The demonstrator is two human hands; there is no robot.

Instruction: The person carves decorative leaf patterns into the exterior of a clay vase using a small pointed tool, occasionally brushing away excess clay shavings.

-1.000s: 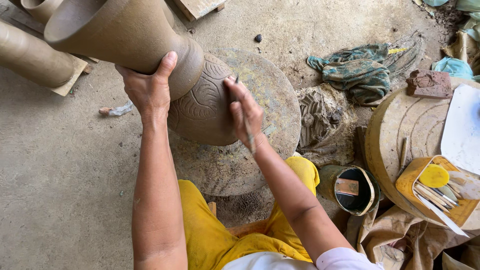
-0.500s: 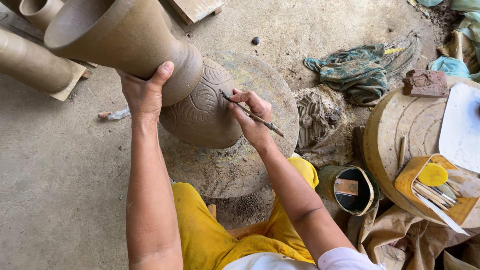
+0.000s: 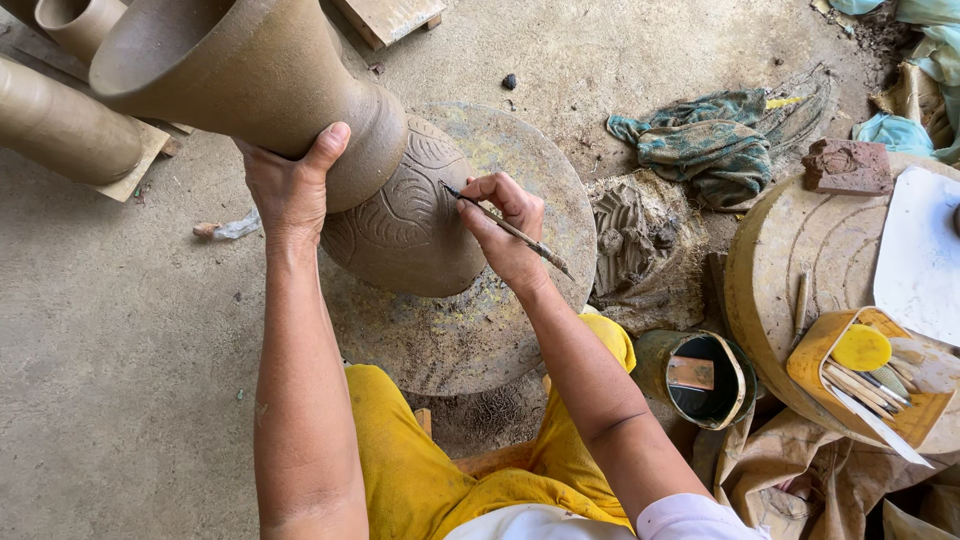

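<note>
While the left hand grips the neck of the clay vase, which stands on the round wheel w/ carved belly facing up, the right hand pinches a thin carving tool, tip touching the belly. Small bucket nr right knee.

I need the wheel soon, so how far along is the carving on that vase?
Done: leaf-like lines already cover the belly of the clay vase facing the camera. In hand: the right hand holds the carving tool with its tip on the belly, the left hand grips the neck. Left: the neck and flared mouth look plain; the far side is hidden.
</note>
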